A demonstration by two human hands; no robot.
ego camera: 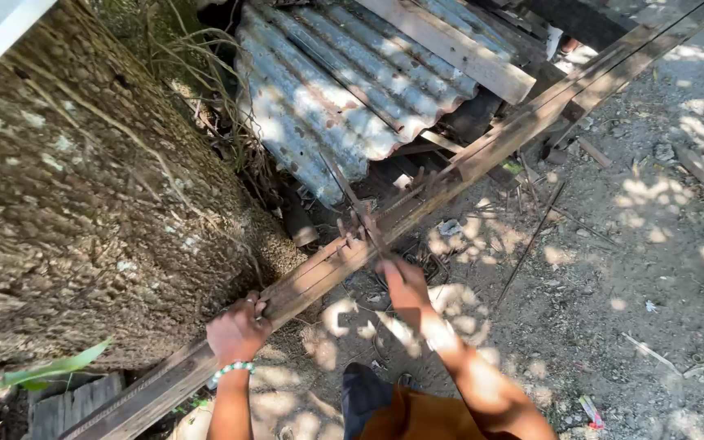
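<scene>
A long wooden plank (482, 151) runs diagonally from the lower left to the upper right, raised above the ground. My left hand (239, 328), with a beaded bracelet on the wrist, grips the plank's edge near its lower end. My right hand (401, 281) is closed around a thin dark metal tool (352, 204) that looks like a bar or rod and rests across the plank beside several rusty nails sticking up. Exactly what the tool is cannot be made out.
A large rough tree trunk (83, 204) fills the left side. Corrugated metal sheets (344, 81) and loose boards (458, 49) are piled behind the plank. Dirt ground (613, 285) with scattered debris and a thin rod (531, 240) lies to the right.
</scene>
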